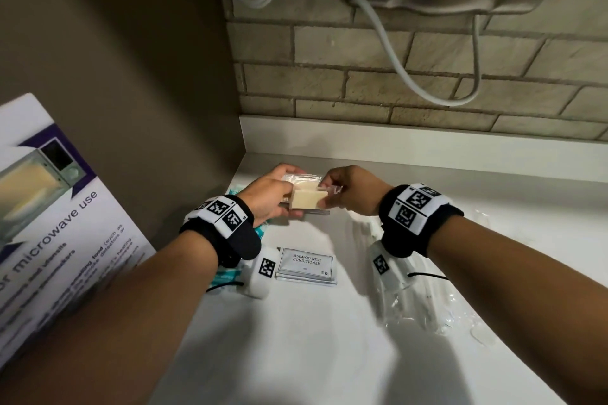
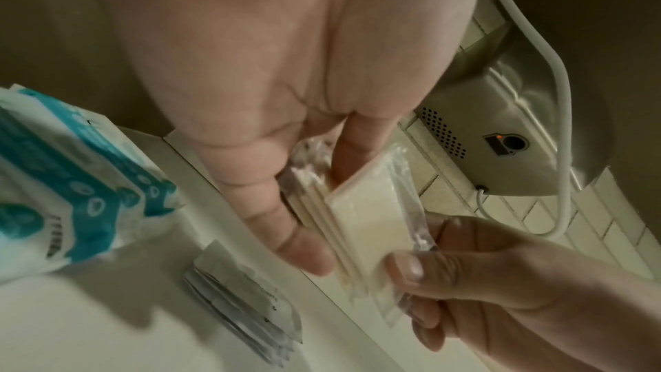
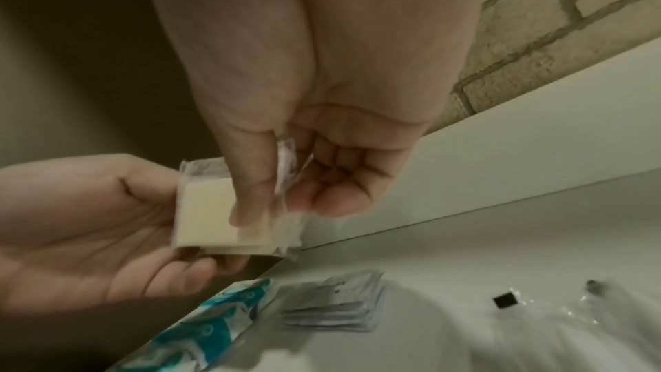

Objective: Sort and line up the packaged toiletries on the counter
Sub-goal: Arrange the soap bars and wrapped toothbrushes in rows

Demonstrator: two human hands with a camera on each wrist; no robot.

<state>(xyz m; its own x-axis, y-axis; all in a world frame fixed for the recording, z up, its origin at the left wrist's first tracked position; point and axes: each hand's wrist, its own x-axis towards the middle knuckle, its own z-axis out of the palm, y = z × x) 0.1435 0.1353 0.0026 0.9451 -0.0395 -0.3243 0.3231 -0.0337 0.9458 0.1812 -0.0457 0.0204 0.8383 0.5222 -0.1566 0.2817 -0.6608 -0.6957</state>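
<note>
So the white surface [image 1: 312, 339] is tucked into a corner, brick wall [image 1: 378, 82] behind it with a white cord [image 1: 388, 39] looping down. Using the shampoo sachets [image 1: 307, 265] as the landmark: they're a small stack lying flat, label reads "SHAMPOO WITH CONDITIONER". Just left of the sachets is a teal-and-white pack [image 2: 68, 180], mostly hidden under the left wrist in the head view. Right of the sachets lie some clear plastic wrappers [image 1: 437, 309], too blurry to tell what's inside. Far left of the sachets a sign [image 1: 56, 223] leans on the side wall, reading "microwave use".

Behind the sachets, held up off the surface, are the soaps [image 1: 307, 197]: pale cream squares in clear crinkly wrap, a few stacked together, no print I can read. The left hand [image 1: 268, 196] grips the stack, fingers [image 2: 286, 225] curled around its edges. The right hand [image 1: 352, 189] pinches the loose wrapper end of one soap between thumb and fingers [image 3: 332, 188].
</note>
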